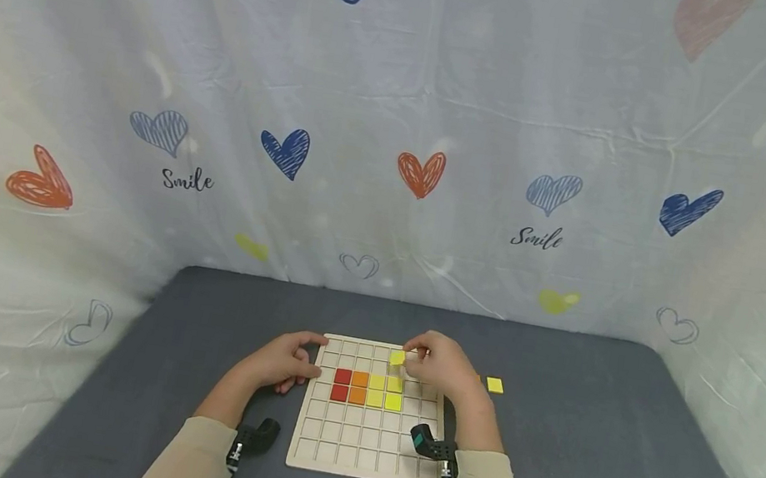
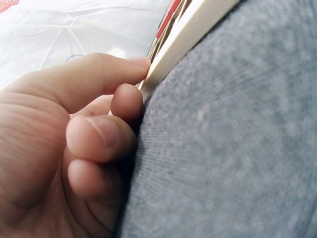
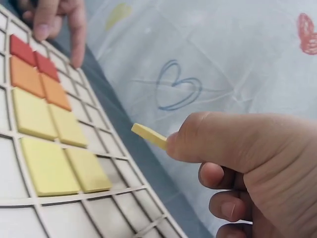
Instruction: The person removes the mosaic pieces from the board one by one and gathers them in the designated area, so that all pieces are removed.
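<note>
A pale wooden grid board point(image 1: 346, 457) lies on the dark cloth, with red tiles point(image 1: 341, 384), orange tiles point(image 1: 358, 387) and yellow tiles point(image 1: 376, 390) set in neighbouring cells of two rows. My right hand point(image 1: 441, 365) pinches a yellow square tile point(image 3: 148, 135) between thumb and forefinger, raised over the far part of the board. At the board's left edge, my left hand point(image 1: 282, 359) rests its thumb point(image 2: 109, 79) and extended forefinger against the rim. Its other fingers point(image 2: 99, 139) are bent beside the board, near the cloth.
Another yellow tile point(image 1: 494, 385) lies on the cloth right of the board, with a second partly hidden by my right wrist. Small black cameras point(image 1: 257, 435) sit on both wrists. A white curtain point(image 1: 384, 231) printed with hearts hangs behind the table point(image 1: 570, 439).
</note>
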Demonstrator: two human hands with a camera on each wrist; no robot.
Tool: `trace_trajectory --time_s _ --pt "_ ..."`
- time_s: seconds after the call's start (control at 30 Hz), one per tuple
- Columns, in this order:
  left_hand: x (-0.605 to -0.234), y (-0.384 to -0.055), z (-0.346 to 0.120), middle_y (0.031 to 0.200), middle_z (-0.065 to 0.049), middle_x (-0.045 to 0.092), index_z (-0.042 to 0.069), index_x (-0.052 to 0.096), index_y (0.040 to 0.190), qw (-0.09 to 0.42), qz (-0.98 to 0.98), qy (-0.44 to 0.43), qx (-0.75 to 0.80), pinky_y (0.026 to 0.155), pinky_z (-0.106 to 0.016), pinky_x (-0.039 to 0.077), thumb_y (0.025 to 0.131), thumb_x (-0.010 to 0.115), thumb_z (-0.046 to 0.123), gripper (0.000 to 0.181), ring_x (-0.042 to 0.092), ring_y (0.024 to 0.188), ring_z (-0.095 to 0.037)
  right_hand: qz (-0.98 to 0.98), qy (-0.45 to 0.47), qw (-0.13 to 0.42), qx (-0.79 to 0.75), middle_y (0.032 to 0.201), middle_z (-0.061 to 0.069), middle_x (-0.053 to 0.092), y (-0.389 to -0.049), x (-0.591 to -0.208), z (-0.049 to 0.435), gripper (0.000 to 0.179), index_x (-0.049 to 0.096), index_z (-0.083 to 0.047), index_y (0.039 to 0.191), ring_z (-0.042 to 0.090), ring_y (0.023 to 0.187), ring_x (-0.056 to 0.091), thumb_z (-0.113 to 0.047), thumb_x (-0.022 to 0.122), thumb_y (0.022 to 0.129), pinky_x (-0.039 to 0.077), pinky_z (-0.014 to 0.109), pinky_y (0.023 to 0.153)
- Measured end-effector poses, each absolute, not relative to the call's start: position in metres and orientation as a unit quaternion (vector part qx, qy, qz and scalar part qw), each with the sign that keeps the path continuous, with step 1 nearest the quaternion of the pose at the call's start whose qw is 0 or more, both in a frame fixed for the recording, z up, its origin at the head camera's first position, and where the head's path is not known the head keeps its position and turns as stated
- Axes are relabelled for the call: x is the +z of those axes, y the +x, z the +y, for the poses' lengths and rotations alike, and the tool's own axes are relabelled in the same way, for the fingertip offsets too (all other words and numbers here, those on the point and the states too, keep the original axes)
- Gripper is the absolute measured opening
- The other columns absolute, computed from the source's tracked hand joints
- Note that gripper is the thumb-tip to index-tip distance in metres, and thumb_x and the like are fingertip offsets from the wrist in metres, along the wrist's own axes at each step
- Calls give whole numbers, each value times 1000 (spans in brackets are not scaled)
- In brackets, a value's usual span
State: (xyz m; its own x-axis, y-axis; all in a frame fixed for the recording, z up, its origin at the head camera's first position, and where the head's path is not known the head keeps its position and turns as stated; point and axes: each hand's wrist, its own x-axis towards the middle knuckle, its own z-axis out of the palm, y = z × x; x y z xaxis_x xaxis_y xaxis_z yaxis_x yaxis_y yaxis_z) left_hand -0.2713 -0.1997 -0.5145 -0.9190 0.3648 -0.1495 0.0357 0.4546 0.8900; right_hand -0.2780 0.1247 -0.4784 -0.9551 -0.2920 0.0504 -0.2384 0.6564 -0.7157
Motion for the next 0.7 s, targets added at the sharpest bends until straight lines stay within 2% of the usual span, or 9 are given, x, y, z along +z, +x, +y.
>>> trace_trajectory --time_s 0.17,0.3,0.37,0.53,0.7 --pt "-514 -270 -199 64 -7 60 9 50 150 161 837 116 510 39 -28 40 94 77 15 63 45 37 -14 900 -148 17 -411 90 2 52 -275 -466 137 20 74 -11 110 21 84 48 -15 72 91 40 39 70" --pt "-513 -270 -199 64 -7 60 10 50 150 163 838 113 509 39 -28 40 93 77 15 63 45 37 -14 895 -142 14 -423 92 4 52 -272 -456 149 23 73 -10 113 21 82 47 -12 70 91 40 39 70" --pt "-513 -270 -199 64 -7 60 10 50 150 163 839 113 507 39 -28 41 93 77 15 63 45 37 -14 891 -133 13 -434 93 5 52 -271 -451 156 24 73 -10 115 22 76 45 -11 69 91 39 38 66" --pt "-514 -271 -200 64 -7 60 11 50 150 166 839 114 506 39 -28 41 94 77 16 63 45 37 -14 889 -118 4 -442 96 6 51 -266 -444 172 26 71 -8 119 24 79 44 -11 68 94 39 40 67" --pt "-515 -271 -200 64 -7 60 11 50 151 165 840 113 503 40 -28 41 94 77 17 64 45 38 -14 889 -98 1 -447 106 9 53 -263 -440 192 29 68 -7 125 30 99 50 -15 67 97 42 45 79"
